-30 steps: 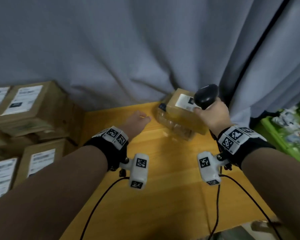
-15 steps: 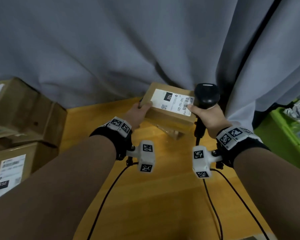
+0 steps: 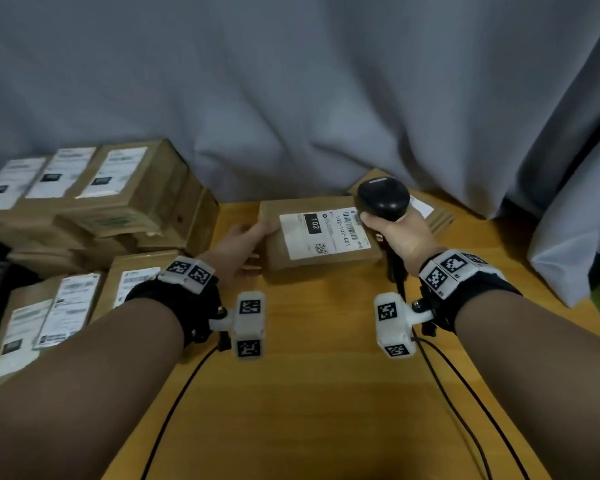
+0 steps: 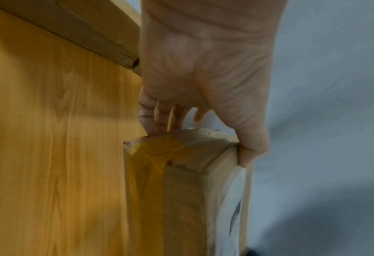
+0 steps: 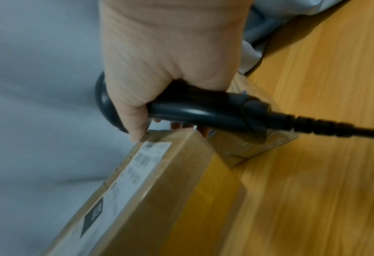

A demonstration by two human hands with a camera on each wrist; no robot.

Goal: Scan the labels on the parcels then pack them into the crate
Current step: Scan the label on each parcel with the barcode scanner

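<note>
- Stack [image 3: 94, 209] of labelled parcels at far left, piled against the curtain [image 3: 291, 81]; the crate is not in view.
- Left hand [image 3: 243, 244] grips the left end of the parcel [image 3: 321, 237], thumb on top and fingers curled underneath (the left wrist view shows the fingers tucked behind the taped end). The parcel sits at the middle of the table [image 3: 309, 393], label [image 3: 323, 233] up, marked 102; whether it rests on the wood or is held just above it I cannot tell.
- Right hand [image 3: 400, 237] is wrapped round the scanner [image 3: 383, 200] handle, its thumb touching the parcel's right edge; the scanner head sits above the label's barcode end. Behind it lies another parcel [image 3: 426, 209].
- Risks, as I judge them: the scanner head points away from the barcode, so a scan may miss unless the wrist tips it down; the cable [image 5: 335, 126] trails across the table and could snag the parcel; the one-ended left grip could let the parcel tilt if lifted.
- Against half a second ago: the parcel is lower and flatter, label turned more squarely upward, and the view has swung left to show the stack.
</note>
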